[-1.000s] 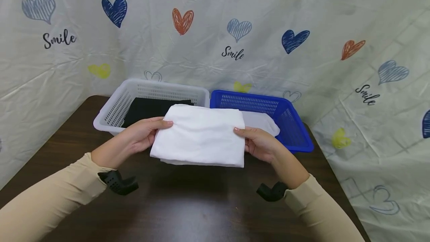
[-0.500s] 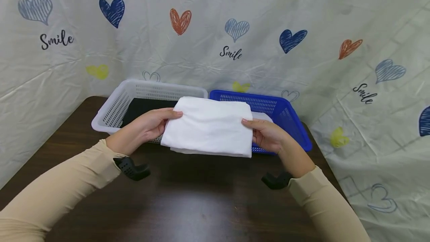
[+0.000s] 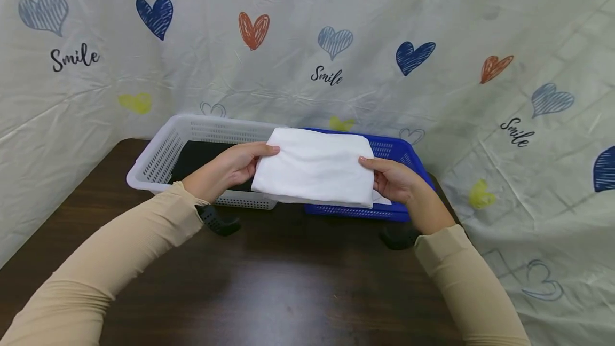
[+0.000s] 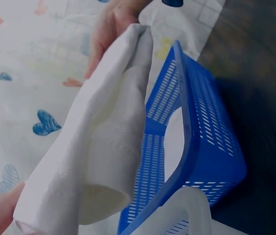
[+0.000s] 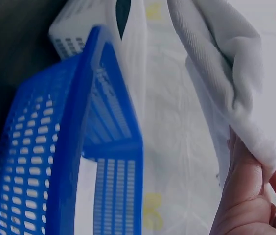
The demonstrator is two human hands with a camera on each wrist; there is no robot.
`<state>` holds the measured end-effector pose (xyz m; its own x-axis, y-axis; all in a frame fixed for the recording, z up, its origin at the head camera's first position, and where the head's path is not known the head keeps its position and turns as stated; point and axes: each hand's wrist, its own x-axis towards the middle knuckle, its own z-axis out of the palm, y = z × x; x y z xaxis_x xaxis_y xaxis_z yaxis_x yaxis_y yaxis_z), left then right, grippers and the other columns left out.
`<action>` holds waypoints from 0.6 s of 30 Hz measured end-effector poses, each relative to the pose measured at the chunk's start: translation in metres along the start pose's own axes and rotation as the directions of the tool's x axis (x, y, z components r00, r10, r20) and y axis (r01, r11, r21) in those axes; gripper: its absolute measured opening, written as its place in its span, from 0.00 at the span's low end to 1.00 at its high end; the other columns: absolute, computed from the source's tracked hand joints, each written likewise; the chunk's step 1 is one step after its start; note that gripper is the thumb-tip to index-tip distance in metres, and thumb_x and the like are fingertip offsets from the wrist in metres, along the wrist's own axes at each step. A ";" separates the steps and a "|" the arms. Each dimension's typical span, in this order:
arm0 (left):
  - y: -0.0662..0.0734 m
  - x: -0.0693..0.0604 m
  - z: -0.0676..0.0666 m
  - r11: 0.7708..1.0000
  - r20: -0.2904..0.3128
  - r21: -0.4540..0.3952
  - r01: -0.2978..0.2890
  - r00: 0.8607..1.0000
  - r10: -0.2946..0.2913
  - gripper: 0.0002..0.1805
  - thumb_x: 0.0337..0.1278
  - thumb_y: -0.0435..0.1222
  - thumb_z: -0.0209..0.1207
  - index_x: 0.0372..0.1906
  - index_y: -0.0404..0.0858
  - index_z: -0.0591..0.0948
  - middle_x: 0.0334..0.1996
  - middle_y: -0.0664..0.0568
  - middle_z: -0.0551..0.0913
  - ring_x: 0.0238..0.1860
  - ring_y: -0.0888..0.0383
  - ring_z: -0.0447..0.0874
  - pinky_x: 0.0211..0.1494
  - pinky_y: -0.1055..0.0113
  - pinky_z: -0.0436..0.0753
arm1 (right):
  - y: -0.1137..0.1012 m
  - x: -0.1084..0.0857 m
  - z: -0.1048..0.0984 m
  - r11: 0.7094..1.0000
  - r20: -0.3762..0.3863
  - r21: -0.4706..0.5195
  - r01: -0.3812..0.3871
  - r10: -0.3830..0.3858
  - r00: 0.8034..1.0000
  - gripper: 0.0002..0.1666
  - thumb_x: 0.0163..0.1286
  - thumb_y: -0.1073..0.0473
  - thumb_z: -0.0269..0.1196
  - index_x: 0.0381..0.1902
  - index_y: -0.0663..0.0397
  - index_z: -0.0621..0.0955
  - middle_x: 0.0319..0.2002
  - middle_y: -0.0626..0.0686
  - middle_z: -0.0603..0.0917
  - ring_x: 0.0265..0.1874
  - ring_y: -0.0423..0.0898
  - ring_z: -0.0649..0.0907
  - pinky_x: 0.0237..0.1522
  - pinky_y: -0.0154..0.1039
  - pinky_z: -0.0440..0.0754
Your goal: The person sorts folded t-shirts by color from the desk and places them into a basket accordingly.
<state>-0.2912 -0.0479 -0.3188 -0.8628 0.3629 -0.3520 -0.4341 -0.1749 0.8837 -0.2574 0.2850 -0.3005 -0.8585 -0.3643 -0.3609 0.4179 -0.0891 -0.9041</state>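
Note:
A folded white cloth [image 3: 317, 167] hangs in the air between both hands, partly over the blue basket [image 3: 408, 148]. The left hand [image 3: 235, 164] pinches its left edge, thumb on top. At the right edge, the right hand [image 3: 391, 178] pinches it the same way. Seen from the side in the left wrist view, the cloth [image 4: 103, 132] shows several soft layers, the lower one sagging. In the right wrist view, the thumb and fingers grip a corner of the cloth [image 5: 226, 63] above the blue basket [image 5: 69, 137]. Inside that basket lies another white piece [image 5: 85, 196], mostly hidden.
A white basket [image 3: 154, 159] stands left of the blue one, with folded black cloth [image 3: 197, 156] in it. Both rest on a dark wooden table [image 3: 278, 282]. Behind them hangs a white sheet [image 3: 288, 89] printed with hearts.
Both hands have carried the folded white cloth forward and to the right, from in front of the baskets to over the blue one. It now covers more of the blue basket.

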 end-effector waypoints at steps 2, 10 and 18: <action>0.001 0.005 0.003 1.000 0.020 0.001 -0.005 1.000 0.005 0.27 0.70 0.34 0.56 0.71 0.36 0.67 0.40 0.55 0.82 0.35 0.63 0.87 0.39 0.68 0.88 | -0.002 0.001 -0.005 1.000 -0.006 0.001 0.006 -0.006 1.000 0.11 0.80 0.56 0.50 0.46 0.49 0.80 0.36 0.46 0.89 0.34 0.39 0.89 0.38 0.32 0.88; 0.006 0.024 0.019 1.000 -0.010 0.013 -0.009 1.000 0.009 0.27 0.69 0.34 0.57 0.70 0.35 0.69 0.41 0.53 0.81 0.33 0.63 0.86 0.35 0.68 0.87 | -0.011 0.007 -0.025 1.000 0.001 0.001 0.023 -0.023 1.000 0.14 0.80 0.57 0.48 0.43 0.50 0.82 0.35 0.47 0.89 0.33 0.39 0.90 0.37 0.33 0.88; 0.007 0.039 0.033 1.000 -0.023 0.014 -0.002 1.000 0.003 0.27 0.68 0.34 0.59 0.69 0.35 0.71 0.40 0.53 0.81 0.32 0.62 0.85 0.34 0.69 0.86 | -0.018 0.009 -0.039 0.998 -0.029 0.056 0.014 -0.013 1.000 0.15 0.81 0.58 0.46 0.43 0.52 0.81 0.33 0.49 0.89 0.30 0.41 0.90 0.34 0.33 0.88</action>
<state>-0.3197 -0.0044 -0.3158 -0.8695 0.3417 -0.3566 -0.4286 -0.1633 0.8886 -0.2843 0.3198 -0.2959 -0.8719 -0.3363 -0.3558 0.4215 -0.1460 -0.8950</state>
